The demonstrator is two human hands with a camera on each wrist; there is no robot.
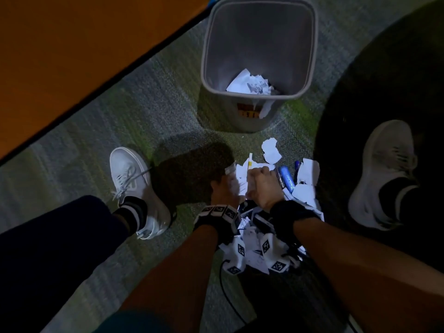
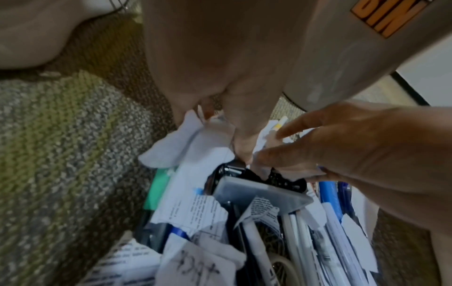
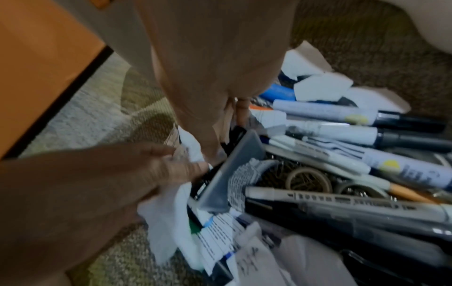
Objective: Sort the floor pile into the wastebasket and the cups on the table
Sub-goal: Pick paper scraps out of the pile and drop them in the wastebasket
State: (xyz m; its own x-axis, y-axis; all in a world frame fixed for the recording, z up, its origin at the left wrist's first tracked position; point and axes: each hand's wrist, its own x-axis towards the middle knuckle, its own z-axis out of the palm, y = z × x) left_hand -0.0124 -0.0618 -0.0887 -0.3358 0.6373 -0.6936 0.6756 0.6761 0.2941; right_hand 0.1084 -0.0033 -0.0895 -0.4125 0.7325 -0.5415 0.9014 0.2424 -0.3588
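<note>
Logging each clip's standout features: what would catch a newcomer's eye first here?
The pile of torn paper and markers on the carpet between the person's shoes, with the left hand and right hand down in it side by side. Just beyond stands the grey wastebasket, paper scraps already at its bottom.

Bare carpet [image 1: 149, 116] lay open between the pile [image 1: 276, 212] and the wastebasket [image 1: 258, 68], whose mouth stood clear above. White shoes [image 1: 134, 188] flanked the pile; the orange worktop [image 1: 60, 56] edge bounded the left.
</note>
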